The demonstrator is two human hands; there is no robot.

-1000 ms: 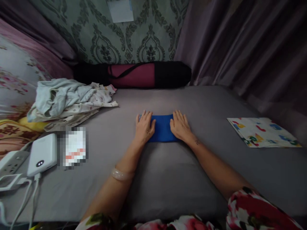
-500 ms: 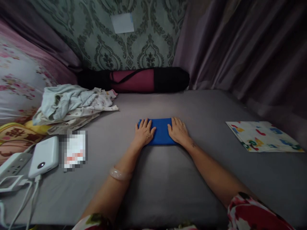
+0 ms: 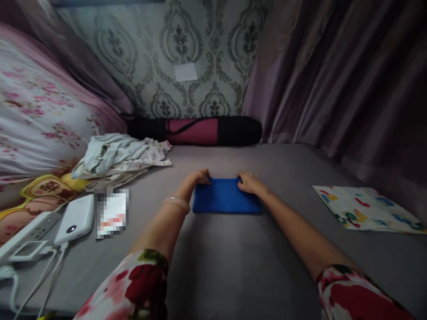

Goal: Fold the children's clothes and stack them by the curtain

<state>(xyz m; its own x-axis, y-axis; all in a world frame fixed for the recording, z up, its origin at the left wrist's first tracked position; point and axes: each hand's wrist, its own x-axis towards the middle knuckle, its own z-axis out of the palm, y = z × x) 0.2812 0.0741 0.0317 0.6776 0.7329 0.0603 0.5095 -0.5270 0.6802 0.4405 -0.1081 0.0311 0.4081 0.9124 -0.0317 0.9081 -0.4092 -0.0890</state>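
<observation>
A flat blue folded cloth [image 3: 225,198] lies on the grey bed sheet in front of me. My left hand [image 3: 202,177] is closed at its far left corner, thumb on top and the other fingers mostly hidden behind the edge. At the far right corner, my right hand [image 3: 249,181] is curled over the edge with its thumb on the cloth's upper face. The cloth's near edge rests on the sheet, straight and free of both hands.
To the right lies a folded cloth with colourful print [image 3: 365,208]. Rumpled clothes [image 3: 116,155] are heaped at the left. Nearer are a white power bank [image 3: 76,218], a power strip [image 3: 31,231] and cables. A black and maroon long bag [image 3: 193,131] lies along the wall.
Both hands have gone from lying flat on the blue cloth to gripping its far corners. The camera view has tilted up, so everything sits lower.
</observation>
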